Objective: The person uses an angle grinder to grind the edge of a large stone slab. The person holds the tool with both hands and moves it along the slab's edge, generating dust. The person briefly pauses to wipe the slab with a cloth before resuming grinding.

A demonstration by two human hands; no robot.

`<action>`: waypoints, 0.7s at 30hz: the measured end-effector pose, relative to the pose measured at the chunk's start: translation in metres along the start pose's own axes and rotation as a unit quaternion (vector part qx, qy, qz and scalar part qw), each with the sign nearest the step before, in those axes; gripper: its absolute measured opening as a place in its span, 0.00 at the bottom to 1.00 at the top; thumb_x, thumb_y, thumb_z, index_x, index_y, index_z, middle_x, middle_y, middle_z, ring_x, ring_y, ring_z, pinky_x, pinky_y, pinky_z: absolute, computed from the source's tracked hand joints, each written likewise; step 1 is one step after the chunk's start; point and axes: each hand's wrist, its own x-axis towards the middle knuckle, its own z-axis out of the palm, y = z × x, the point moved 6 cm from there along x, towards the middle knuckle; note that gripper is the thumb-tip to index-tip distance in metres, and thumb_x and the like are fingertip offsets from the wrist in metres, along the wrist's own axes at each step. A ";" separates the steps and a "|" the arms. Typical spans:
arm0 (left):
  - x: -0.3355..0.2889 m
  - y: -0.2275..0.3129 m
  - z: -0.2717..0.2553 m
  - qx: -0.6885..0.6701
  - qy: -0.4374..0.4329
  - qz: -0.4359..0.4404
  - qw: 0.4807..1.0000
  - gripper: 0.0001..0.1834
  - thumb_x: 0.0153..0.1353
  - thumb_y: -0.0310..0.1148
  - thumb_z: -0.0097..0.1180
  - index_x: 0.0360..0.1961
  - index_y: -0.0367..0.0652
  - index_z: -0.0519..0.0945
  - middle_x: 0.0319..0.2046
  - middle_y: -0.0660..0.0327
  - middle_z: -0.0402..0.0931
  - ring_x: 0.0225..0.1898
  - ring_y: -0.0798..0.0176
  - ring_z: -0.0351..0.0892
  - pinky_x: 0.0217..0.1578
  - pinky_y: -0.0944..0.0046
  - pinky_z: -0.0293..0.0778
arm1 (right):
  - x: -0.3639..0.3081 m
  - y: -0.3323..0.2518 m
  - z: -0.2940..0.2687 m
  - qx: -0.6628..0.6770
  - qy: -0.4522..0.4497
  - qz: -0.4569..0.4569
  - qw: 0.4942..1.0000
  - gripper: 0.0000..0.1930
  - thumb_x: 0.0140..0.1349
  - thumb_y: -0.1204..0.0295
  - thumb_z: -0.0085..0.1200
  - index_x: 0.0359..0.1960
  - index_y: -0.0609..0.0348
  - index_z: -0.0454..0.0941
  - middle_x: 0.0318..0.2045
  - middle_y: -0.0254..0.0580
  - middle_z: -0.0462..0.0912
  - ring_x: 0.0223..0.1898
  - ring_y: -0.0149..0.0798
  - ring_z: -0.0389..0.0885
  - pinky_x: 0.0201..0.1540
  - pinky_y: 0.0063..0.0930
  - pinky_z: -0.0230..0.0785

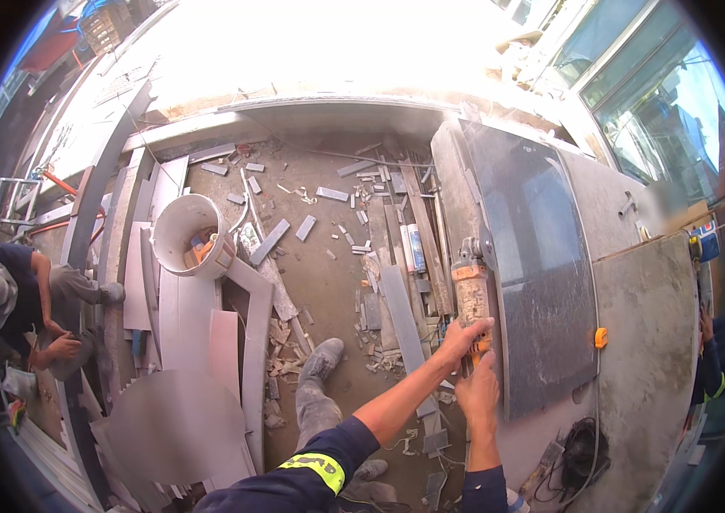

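Dark sleeves, one banded in yellow, are stretched in from the lower edge. Beyond them, long strips are laid just left of the grinder, and the floor is littered with offcuts. Orange-brown pieces are held in a white bucket, and one shoe is planted amid the debris. To the right, a tape measure is set at the edge of a dark slab. At the far left, a crouched co-worker is seen; another person is partly hidden at the right rim. The grinder is held beside the slab's left edge; whether the slab is touched cannot be told. Its body is wrapped by the left hand; its rear is clasped by the right hand, just behind.
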 end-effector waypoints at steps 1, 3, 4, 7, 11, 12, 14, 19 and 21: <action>0.008 0.006 0.001 0.002 -0.002 0.002 1.000 0.22 0.65 0.44 0.74 0.49 0.41 0.80 0.37 0.62 0.83 0.34 0.64 0.85 0.38 0.59 0.84 | 0.008 -0.003 -0.002 0.003 0.002 -0.004 1.000 0.38 0.65 0.68 0.66 0.71 0.69 0.58 0.43 0.75 0.88 0.49 0.75 0.87 0.53 0.67 0.77; 0.024 0.018 0.000 0.012 0.009 -0.007 1.000 0.21 0.65 0.45 0.74 0.47 0.42 0.81 0.36 0.61 0.83 0.33 0.63 0.86 0.37 0.58 0.84 | 0.027 -0.012 -0.004 0.010 0.006 -0.011 1.000 0.37 0.65 0.68 0.66 0.71 0.69 0.59 0.44 0.74 0.88 0.50 0.76 0.87 0.53 0.68 0.77; 0.036 0.028 0.003 0.011 -0.006 0.001 1.000 0.20 0.65 0.44 0.74 0.47 0.42 0.81 0.36 0.61 0.83 0.33 0.63 0.86 0.37 0.58 0.84 | 0.038 -0.017 -0.007 0.010 0.012 -0.018 1.000 0.37 0.66 0.68 0.66 0.70 0.69 0.59 0.45 0.74 0.88 0.50 0.76 0.87 0.53 0.68 0.77; 0.042 0.030 -0.003 -0.001 0.001 -0.005 1.000 0.20 0.65 0.44 0.73 0.46 0.42 0.81 0.35 0.61 0.83 0.33 0.63 0.86 0.36 0.58 0.84 | 0.044 -0.023 -0.005 0.002 -0.008 -0.013 1.000 0.36 0.66 0.69 0.65 0.70 0.69 0.59 0.46 0.74 0.88 0.51 0.75 0.87 0.54 0.67 0.78; 0.061 0.043 0.002 -0.007 -0.002 0.004 1.000 0.19 0.65 0.45 0.73 0.44 0.42 0.82 0.32 0.61 0.83 0.29 0.62 0.86 0.34 0.57 0.85 | 0.060 -0.028 -0.005 0.015 -0.011 -0.005 1.000 0.35 0.65 0.70 0.64 0.69 0.68 0.60 0.47 0.76 0.87 0.52 0.78 0.85 0.56 0.69 0.75; 0.060 0.041 0.002 -0.013 -0.001 -0.011 1.000 0.19 0.64 0.45 0.74 0.43 0.42 0.83 0.30 0.62 0.82 0.28 0.62 0.85 0.32 0.58 0.84 | 0.059 -0.025 -0.005 0.008 -0.008 -0.003 1.000 0.34 0.65 0.70 0.64 0.68 0.68 0.60 0.47 0.77 0.87 0.52 0.78 0.85 0.55 0.70 0.75; 0.051 0.036 0.002 -0.021 -0.008 -0.002 1.000 0.20 0.64 0.45 0.74 0.43 0.41 0.83 0.30 0.61 0.83 0.28 0.61 0.86 0.32 0.58 0.84 | 0.045 -0.017 -0.002 0.010 -0.010 -0.005 1.000 0.34 0.65 0.70 0.65 0.68 0.68 0.59 0.47 0.77 0.87 0.51 0.78 0.86 0.54 0.70 0.75; -0.004 0.001 0.003 0.005 0.002 -0.017 1.000 0.22 0.64 0.44 0.74 0.48 0.40 0.80 0.37 0.58 0.83 0.34 0.60 0.87 0.37 0.56 0.87 | -0.006 0.003 0.000 0.005 -0.021 0.004 1.000 0.38 0.64 0.70 0.67 0.70 0.69 0.58 0.45 0.73 0.88 0.50 0.75 0.88 0.54 0.67 0.78; -0.014 -0.001 0.004 -0.002 -0.002 0.011 1.000 0.22 0.64 0.43 0.74 0.48 0.40 0.80 0.37 0.58 0.83 0.34 0.60 0.87 0.38 0.56 0.87 | -0.015 0.006 0.000 0.003 -0.024 0.003 1.000 0.39 0.64 0.70 0.68 0.71 0.69 0.58 0.44 0.71 0.89 0.49 0.74 0.88 0.54 0.66 0.79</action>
